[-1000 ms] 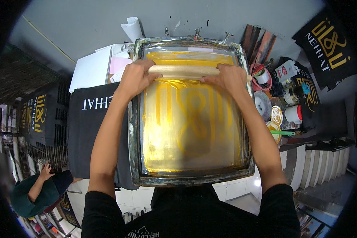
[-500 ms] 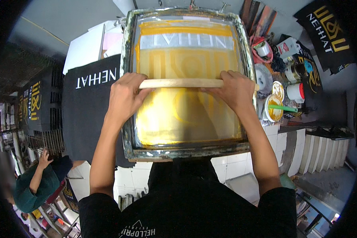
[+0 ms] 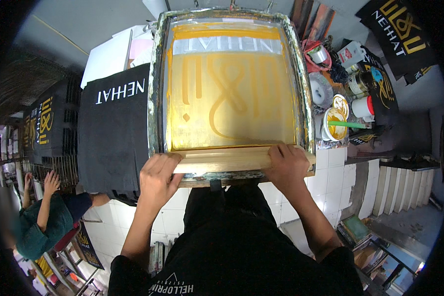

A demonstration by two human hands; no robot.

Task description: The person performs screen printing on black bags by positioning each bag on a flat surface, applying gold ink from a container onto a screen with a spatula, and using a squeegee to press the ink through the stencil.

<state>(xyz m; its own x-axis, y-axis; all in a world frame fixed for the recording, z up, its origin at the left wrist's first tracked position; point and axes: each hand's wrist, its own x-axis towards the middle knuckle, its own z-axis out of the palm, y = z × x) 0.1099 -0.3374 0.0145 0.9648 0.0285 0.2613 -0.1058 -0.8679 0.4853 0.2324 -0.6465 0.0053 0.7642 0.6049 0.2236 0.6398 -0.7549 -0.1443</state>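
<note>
A wooden squeegee lies across the near end of a framed printing screen. My left hand grips the squeegee's left end, and my right hand is wrapped round its right end. Yellow ink is banded along the far part of the mesh and smeared down its sides. Through the mesh a curved yellow-brown design shows, with pale lettering beyond it. The squeegee's lower edge is hidden.
Left of the screen lies a black printed cloth. On the right stand an ink tub with a green-handled tool, a red-lidded jar and other containers. A co-worker in a green top is at the far left beside a rack.
Both my hands have pulled the squeegee from the screen's middle toward me to its near edge. It has tilted to show a broad wooden face, and the design behind it is uncovered.
</note>
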